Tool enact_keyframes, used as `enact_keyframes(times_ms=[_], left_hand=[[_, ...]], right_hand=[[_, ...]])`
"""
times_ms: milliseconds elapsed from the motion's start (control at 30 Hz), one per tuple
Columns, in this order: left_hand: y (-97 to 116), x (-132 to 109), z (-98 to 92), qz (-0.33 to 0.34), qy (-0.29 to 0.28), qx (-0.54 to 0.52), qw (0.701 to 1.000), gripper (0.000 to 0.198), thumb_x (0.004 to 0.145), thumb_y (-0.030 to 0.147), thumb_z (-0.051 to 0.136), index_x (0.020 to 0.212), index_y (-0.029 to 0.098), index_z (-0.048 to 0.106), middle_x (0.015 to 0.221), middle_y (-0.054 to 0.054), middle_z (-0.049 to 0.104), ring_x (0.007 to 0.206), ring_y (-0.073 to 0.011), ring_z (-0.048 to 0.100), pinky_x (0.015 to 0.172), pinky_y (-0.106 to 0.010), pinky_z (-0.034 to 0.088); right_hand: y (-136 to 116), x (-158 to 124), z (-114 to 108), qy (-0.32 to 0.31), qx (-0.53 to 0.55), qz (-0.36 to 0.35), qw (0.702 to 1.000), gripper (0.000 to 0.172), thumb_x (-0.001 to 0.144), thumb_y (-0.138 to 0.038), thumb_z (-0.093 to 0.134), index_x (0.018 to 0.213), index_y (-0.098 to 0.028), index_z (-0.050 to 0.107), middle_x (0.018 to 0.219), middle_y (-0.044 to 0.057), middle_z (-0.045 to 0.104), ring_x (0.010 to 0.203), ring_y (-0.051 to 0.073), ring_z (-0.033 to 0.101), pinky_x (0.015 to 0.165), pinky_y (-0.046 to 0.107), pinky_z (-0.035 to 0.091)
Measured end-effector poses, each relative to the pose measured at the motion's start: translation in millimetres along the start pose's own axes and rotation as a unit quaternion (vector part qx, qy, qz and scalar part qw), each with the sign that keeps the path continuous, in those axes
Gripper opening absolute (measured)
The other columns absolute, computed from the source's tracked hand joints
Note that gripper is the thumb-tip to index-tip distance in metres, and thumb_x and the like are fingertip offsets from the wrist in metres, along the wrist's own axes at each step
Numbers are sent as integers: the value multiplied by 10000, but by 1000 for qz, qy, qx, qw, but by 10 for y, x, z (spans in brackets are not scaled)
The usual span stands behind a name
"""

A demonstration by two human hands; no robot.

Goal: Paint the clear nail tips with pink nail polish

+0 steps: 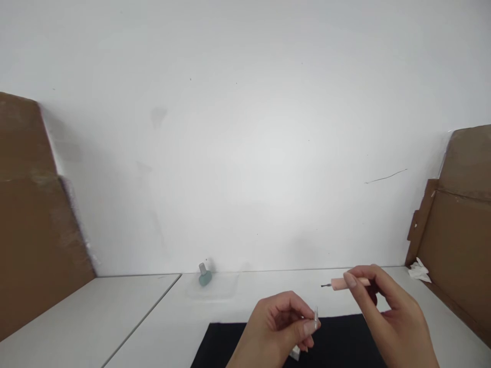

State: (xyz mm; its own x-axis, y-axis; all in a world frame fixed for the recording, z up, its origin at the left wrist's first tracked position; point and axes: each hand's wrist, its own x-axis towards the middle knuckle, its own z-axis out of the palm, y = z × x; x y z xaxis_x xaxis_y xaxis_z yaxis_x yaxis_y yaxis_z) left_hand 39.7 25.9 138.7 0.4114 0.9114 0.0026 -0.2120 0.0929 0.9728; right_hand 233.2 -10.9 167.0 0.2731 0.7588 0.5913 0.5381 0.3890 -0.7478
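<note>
1. Gripping is done by both hands, and nothing is set down. The left hand (pixel 274 329) is closed, with thumb and fingers pinched on a small clear piece (pixel 315 319). Its exact kind cannot be told at this view. It is held upright, near the fingertips.
2. The right hand (pixel 395 312) is closed around a pink brush (pixel 347 283), with the handle held between thumb and fingers. A thin dark tip (pixel 326 285) sticks out from the handle's far end.
3. The brush's long axis is held roughly level across the view, with the tip pointed toward the left side. The tip is placed just above the small clear piece, nearly straight over it, and no contact is seen between them. The right hand is kept out to the side, so the left hand is nearer to the clear piece.
4. A teal bottle (pixel 204 274) with a grey cap is stood upright on a clear sheet (pixel 217 295), well apart from both hands and on the left hand's side.
5. A black mat (pixel 337 335) is laid on the white tabletop (pixel 115 319), below the hands. A small white object (pixel 294 352) is partly hidden under the left hand.
6. A white tissue (pixel 419 271) is lying at the far right corner. Brown cardboard panels (pixel 30 204) are stood on the left, with another (pixel 456 240) on the right, against a white wall (pixel 245 128).
</note>
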Motion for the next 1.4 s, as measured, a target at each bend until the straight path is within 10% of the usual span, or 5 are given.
enact_keyframes(times_ms=[200,800,1033,1233,1400], left_hand=[[-32,6,-13,8,-15,-3,1000,268,688,386,938,743,175,782,627,8,719,600,-133,648,647,-258,523],[77,-35,52,-3,-16,57,998,74,735,208,802,699,180,744,642,17,685,617,-135,600,664,-267,484],[48,-30,46,-3,-17,75,997,54,726,198,787,703,184,741,613,30,663,609,-135,594,666,-271,483],[63,-40,57,-5,-19,88,996,46,738,186,759,698,188,736,654,20,685,624,-135,590,663,-268,479],[44,-28,43,-6,-16,78,997,69,722,221,803,701,188,746,603,34,654,601,-133,587,654,-268,475]], right_hand=[[-7,-6,-46,-97,33,-2,995,301,937,-494,629,734,-274,668,645,-45,674,604,150,595,569,205,485],[85,58,-138,-71,-45,-53,995,279,960,-477,633,803,-258,704,752,0,779,589,150,629,493,175,521],[33,53,-138,-169,-12,-17,985,334,968,-482,602,735,-249,660,639,-23,701,562,133,630,494,154,517],[78,71,-116,-81,-54,-43,994,330,973,-494,599,774,-251,702,755,2,764,572,140,591,481,173,510],[53,63,-146,-172,-15,-22,985,341,978,-482,591,741,-250,675,643,-11,715,575,146,643,495,168,525]])
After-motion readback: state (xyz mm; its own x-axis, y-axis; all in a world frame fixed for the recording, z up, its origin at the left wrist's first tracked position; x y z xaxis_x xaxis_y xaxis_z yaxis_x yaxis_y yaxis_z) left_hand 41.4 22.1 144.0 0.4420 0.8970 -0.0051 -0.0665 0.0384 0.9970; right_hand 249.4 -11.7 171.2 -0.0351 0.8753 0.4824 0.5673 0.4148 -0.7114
